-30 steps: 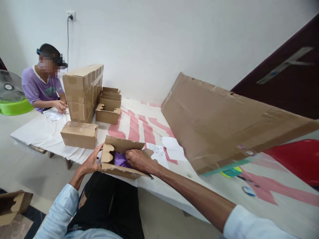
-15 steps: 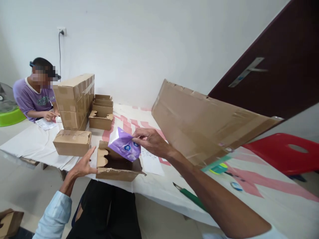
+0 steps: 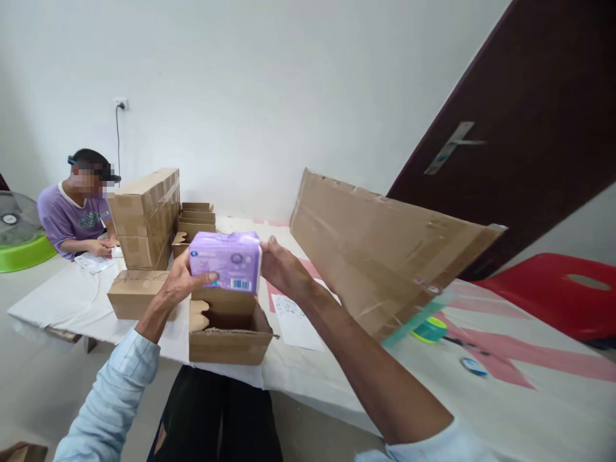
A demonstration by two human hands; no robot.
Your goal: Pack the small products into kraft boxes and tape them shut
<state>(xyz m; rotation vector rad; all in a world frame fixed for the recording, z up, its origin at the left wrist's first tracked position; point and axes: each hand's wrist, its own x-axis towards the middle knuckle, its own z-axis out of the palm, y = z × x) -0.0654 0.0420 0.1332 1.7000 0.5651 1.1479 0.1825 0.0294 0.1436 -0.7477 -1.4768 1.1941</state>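
Head view, single entry. Purple pack [image 3: 225, 261]: soft plastic-wrapped packet, barcode on the lower edge, held level in the air directly above the open cardboard box [image 3: 230, 333], not touching it. Left hand [image 3: 180, 282]: placed at the pack's left end, fingers [image 3: 205, 278] closed on it, the thumb laid across the front lower edge. Right hand [image 3: 283, 269]: placed at the pack's right end, fingers [image 3: 270, 247] pressed against that end in a grasp. The open cardboard box is set at the near edge of the surface [image 3: 337, 378], which is covered in white with pink stripes; its flaps are up and its inside is seen dark. Closed small box [image 3: 132, 294]: just beside it, to the left. Printed paper sheet [image 3: 296, 321]: laid flat just to the right of the open box. Flattened carton [image 3: 380, 250]: large, propped at a slant across the surface on the right. Green tape roll [image 3: 430, 329]: near the carton's lower corner. Tall box stack [image 3: 144, 218] and row of open boxes [image 3: 195, 221]: at the far left of the surface. Another person in a purple shirt [image 3: 72, 218] is seated beyond the stack, hands on papers. Red chair [image 3: 563, 301] and dark door [image 3: 529, 128]: at the right.
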